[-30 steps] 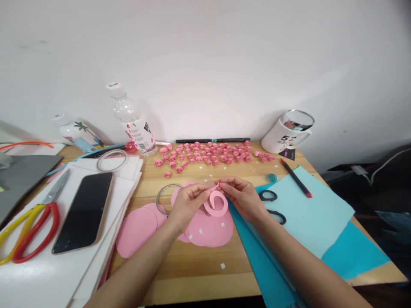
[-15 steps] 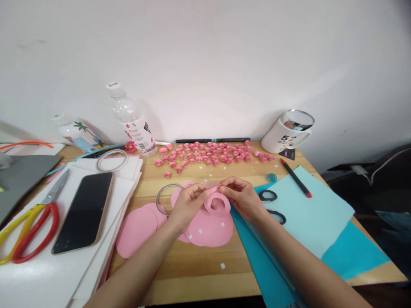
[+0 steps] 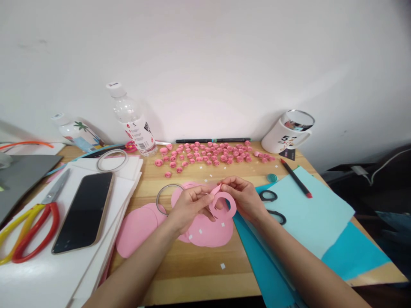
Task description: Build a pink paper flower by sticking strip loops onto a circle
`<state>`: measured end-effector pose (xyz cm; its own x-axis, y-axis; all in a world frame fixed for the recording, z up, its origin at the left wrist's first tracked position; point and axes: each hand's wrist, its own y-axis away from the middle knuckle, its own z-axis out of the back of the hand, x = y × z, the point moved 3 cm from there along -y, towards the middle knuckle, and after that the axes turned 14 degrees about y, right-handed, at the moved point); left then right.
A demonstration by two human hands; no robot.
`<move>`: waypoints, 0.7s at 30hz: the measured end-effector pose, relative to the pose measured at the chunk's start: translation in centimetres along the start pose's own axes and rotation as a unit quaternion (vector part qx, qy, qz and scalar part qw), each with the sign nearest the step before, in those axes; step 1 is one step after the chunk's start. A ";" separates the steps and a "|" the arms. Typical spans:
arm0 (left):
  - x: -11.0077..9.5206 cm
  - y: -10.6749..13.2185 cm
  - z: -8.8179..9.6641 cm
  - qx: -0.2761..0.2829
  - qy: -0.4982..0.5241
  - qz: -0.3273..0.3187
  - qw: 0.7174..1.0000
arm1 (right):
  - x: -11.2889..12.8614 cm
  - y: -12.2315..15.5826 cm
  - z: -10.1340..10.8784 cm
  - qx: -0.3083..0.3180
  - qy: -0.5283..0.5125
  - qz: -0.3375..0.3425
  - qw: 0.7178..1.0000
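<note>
A curled pink paper strip [image 3: 231,208] hangs in a loop between my two hands. The thumb and fingers of my left hand [image 3: 190,207] pinch it from the left. My right hand [image 3: 241,196] is closed on its upper end, where a small pointed tip stands up. Below the hands lie pink paper circles [image 3: 208,233], with several tiny white squares on them. More pink circles [image 3: 136,231] overlap to the left. A grey tape ring [image 3: 157,200] is partly hidden behind my left hand. Rows of small rolled pink paper roses [image 3: 208,150] fill the table's back.
White paper sheets [image 3: 32,284] carry a phone [image 3: 84,211] and red-yellow scissors [image 3: 38,222] at left. A bottle [image 3: 135,119] and a white mug [image 3: 284,134] stand near the wall. Blue sheets [image 3: 314,205] lie right, with black-handled scissors [image 3: 269,196] and a marker [image 3: 296,177].
The loop of the pink strip has shifted slightly right and turned, and its end now points up between the fingers. Both hands stay in nearly the same place; the left fingers have shifted beneath the strip.
</note>
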<state>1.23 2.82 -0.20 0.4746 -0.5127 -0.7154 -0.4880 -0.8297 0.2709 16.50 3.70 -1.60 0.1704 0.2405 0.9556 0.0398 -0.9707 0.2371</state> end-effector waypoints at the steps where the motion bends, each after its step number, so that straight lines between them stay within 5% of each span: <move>1: 0.0 0.0 0.0 -0.008 -0.002 -0.001 1.000 | 0.0 0.0 0.0 0.001 0.000 -0.002 1.000; 5: 0.0 0.0 0.2 -0.047 -0.010 -0.005 0.999 | -0.1 0.0 0.1 -0.001 -0.006 0.002 1.000; 21: 0.0 -0.1 0.4 -0.028 0.009 0.005 1.000 | -0.1 0.0 -0.1 0.015 0.003 -0.014 1.000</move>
<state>0.96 2.97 -0.44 0.4843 -0.5240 -0.7006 -0.4513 -0.8357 0.3131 16.38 3.62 -1.68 0.1620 0.2665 0.9501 0.0738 -0.9634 0.2577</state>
